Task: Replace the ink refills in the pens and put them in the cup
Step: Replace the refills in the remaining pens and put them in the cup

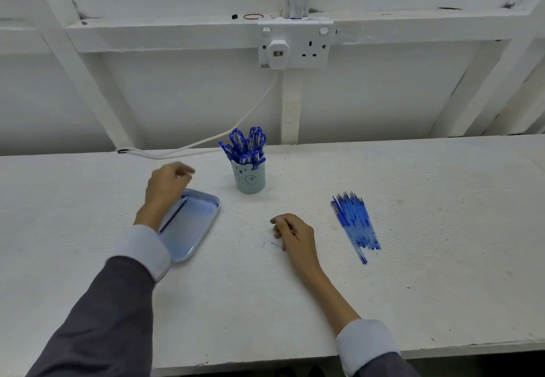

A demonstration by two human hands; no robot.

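left hand loose, holding nothing, over tray | right hand relaxed on table | pens in cup | refills piled right

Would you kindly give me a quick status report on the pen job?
Both hands empty: left hand over tray, right hand on table. Full cup of pens; refills piled right. Nothing blocking.

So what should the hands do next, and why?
Probably the left hand should drop to the tray and pick up what looks like a pen lying in it: both hands hold nothing, the cup is full of pens, and refills lie to the right of the right hand.
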